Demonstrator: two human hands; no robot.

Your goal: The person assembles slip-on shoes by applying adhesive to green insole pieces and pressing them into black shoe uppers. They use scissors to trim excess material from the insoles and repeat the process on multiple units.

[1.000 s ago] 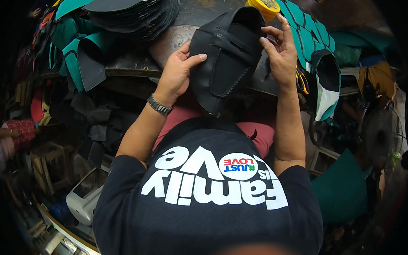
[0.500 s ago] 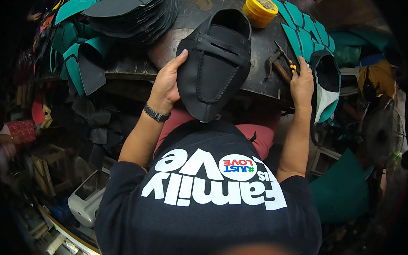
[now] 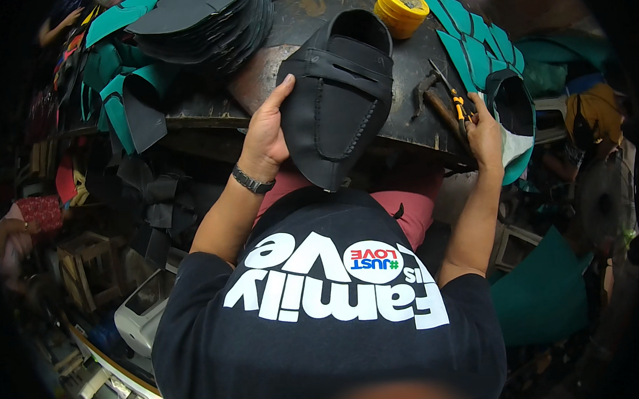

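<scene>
A black loafer upper (image 3: 337,107) with a stitched apron and a slotted strap is tilted over the near table edge, its toe toward me. My left hand (image 3: 266,131) grips its left side, thumb on top and fingers underneath, out of sight. At the right, pliers (image 3: 460,107) with orange and black handles lie on the table, jaws pointing away from me. My right hand (image 3: 483,134) is at the ends of their handles, index finger stretched out and apart from the thumb. Some of its fingers are hidden.
A stack of black sheet pieces (image 3: 201,28) stands at the far left beside green-lined uppers (image 3: 129,100). The yellow tub (image 3: 402,12) is behind the loafer upper. A hammer (image 3: 439,111) lies left of the pliers. More green-lined pieces (image 3: 469,39) lie at the right.
My right hand has drawn slightly right and toward me, so more of the pliers' handles shows. My left hand keeps hold of the loafer upper. The whole view has shifted a little.
</scene>
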